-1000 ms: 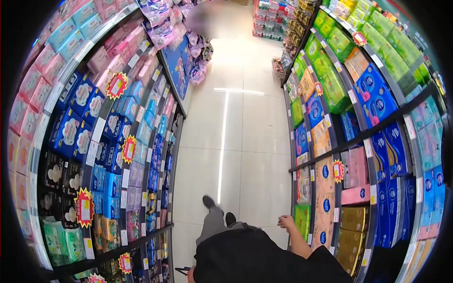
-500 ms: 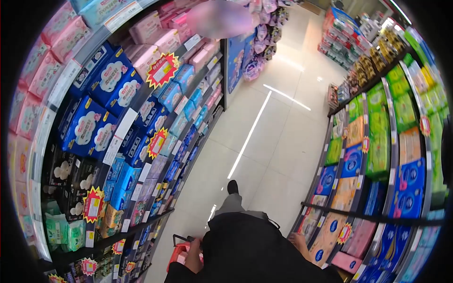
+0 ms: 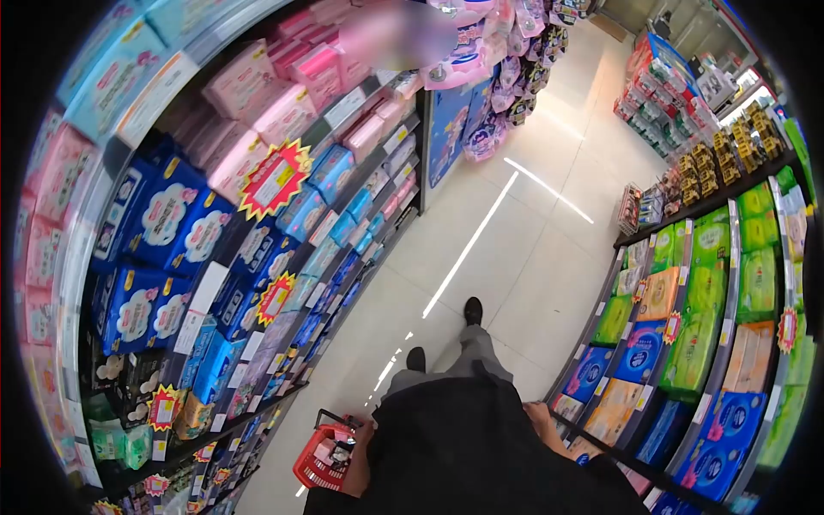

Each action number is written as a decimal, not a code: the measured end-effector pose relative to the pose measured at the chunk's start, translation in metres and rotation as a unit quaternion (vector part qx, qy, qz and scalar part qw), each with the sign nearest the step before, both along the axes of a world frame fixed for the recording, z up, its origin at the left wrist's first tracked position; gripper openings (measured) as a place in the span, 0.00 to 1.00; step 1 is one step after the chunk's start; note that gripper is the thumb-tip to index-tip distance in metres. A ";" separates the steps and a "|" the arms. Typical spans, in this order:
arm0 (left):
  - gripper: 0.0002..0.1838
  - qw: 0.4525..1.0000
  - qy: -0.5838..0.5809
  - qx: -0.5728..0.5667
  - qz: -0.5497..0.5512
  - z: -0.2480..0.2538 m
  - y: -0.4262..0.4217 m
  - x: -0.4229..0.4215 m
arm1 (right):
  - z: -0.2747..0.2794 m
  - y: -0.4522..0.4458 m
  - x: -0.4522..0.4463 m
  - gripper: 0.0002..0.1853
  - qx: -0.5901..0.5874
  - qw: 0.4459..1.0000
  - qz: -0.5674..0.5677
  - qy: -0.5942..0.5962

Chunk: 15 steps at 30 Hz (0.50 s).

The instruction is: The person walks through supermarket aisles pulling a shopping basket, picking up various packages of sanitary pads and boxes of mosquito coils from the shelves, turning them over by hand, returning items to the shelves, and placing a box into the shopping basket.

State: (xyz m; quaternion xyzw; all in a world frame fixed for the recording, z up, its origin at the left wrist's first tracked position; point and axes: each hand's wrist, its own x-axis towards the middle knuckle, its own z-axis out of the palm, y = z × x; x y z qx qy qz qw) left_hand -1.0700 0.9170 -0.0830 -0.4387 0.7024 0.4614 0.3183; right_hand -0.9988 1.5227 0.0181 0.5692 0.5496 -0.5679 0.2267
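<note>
My left hand [image 3: 364, 436] hangs low at my left side, its fingers closed round the black handle of a red plastic shopping basket [image 3: 307, 468]. Inside the basket lie pink and white packs [image 3: 326, 450], partly covered by the handle and hand. On the other side, my right hand [image 3: 542, 421] hangs loosely with nothing visible in it, its fingers slightly bent and apart. It is close to the right-hand shelf and its black rail [image 3: 592, 439]; I cannot tell whether it touches them.
Shelves of blue tissue packs [image 3: 159, 223] and pink packs [image 3: 240, 81] line the left. Green packs [image 3: 695, 335] and blue packs [image 3: 721, 438] fill the right shelf. Between them runs a tiled floor [image 3: 515, 257]. Hanging pink bags [image 3: 485, 137] and stacked goods [image 3: 657, 90] stand farther ahead.
I have stepped forward along the aisle; both shoes now show. The basket has swung into fuller view at my left. My right hand has moved slightly up in the picture.
</note>
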 end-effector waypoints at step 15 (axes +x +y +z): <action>0.13 0.984 -0.057 0.087 0.147 0.062 0.300 -0.126 | 0.030 0.283 -0.212 0.18 0.078 0.991 0.100 0.032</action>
